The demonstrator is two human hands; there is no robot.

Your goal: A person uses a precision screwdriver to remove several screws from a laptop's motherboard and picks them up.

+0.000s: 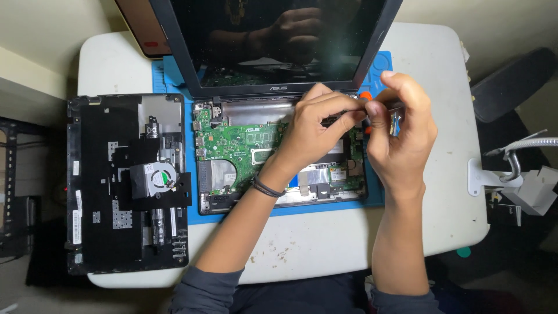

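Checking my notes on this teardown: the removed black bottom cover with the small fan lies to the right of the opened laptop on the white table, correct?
Not quite. The head view shows the removed black bottom cover with the small fan lying to the left of the opened laptop, on the white table.

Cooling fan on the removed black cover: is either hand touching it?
Apart. The head view shows the cooling fan on the black cover, with both the left hand and right hand over the open laptop.

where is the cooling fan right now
In the head view the cooling fan lies on the detached black bottom cover at the left of the table, beside the opened laptop.
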